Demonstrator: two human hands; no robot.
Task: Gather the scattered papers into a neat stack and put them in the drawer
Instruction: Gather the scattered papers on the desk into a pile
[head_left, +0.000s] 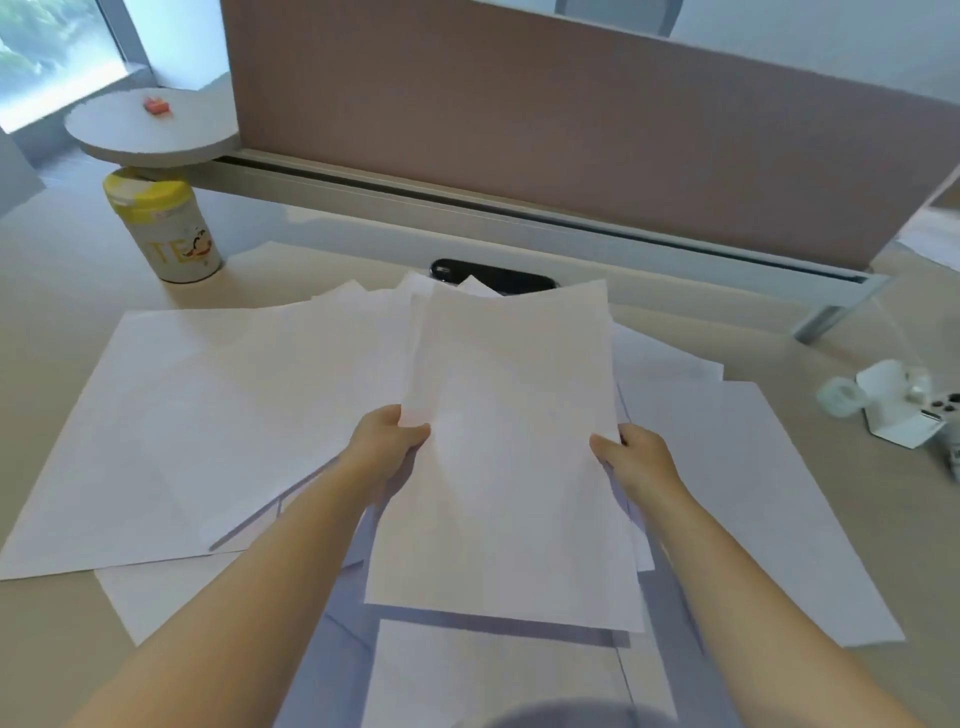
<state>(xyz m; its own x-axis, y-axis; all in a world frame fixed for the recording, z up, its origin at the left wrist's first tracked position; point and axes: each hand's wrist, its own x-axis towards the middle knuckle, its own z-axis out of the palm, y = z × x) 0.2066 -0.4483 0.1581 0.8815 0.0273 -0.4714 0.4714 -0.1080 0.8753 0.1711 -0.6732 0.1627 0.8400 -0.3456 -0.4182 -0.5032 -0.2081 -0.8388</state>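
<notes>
Both hands hold a loose bundle of sheets (511, 447) lifted off the desk (62, 291). The left hand (387, 449) pinches its left edge, the right hand (636, 457) its right edge, thumbs on top, likely so the sheets can be squared between the palms. The bundle is ragged, with corners fanning out at the far end. More papers (208, 415) lie spread on the desk, to the left, to the right and near the person, so gathering looks only partly done. A tin (163, 228) stands far left and a tape holder (893, 410) at the right, both clear of the paper. No drawer is in sight.
</notes>
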